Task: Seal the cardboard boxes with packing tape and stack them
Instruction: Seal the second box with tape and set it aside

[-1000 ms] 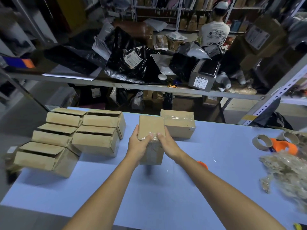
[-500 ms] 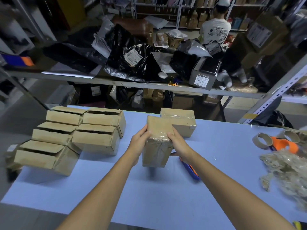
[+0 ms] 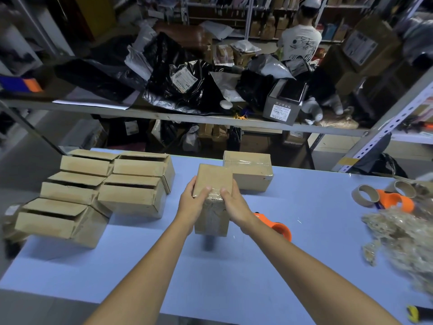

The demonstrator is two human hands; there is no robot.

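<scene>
Cardboard box (image 3: pixel 213 195) between both hands' grip

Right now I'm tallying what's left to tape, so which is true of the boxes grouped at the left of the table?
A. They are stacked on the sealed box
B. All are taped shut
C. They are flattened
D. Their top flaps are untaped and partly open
D: the left-hand boxes show dark gaps under loose flaps and no tape, unlike the taped box behind the held one.
</scene>
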